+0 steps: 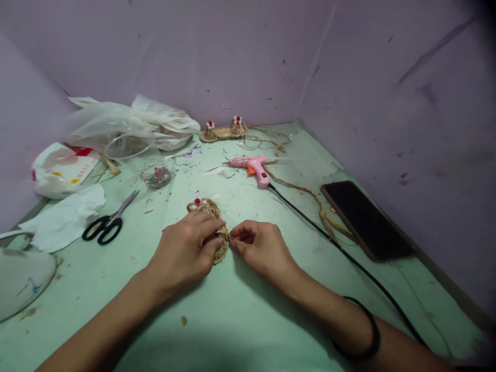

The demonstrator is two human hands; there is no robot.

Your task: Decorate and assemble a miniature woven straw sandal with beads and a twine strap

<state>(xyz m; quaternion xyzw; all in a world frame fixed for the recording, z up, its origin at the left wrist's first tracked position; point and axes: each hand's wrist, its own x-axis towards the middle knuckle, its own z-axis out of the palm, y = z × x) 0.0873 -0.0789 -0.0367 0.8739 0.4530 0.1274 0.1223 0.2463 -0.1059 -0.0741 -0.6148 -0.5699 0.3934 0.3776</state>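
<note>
A small sole-shaped jute-rope slipper [221, 253] lies on the green table, with red and white beads at its far end. My left hand [188, 243] rests over its left side and grips it, thumb and fingers pressed on the rope, hiding much of its middle. At the slipper's right edge, my right hand [263, 248] is closed in a pinch, its fingertips touching or very near the rope. Whatever is between those fingertips is too small to make out. Beyond both hands lies a pink glue gun [253, 166], its nozzle pointing left.
Black-handled scissors [110, 219] and white paper [70, 217] lie left, near a cup of beads [157, 176] and plastic bags [132, 124]. A similar beaded jute piece [223, 133] sits by the back wall. The black cord [329, 235] runs rightward past a phone [364, 219].
</note>
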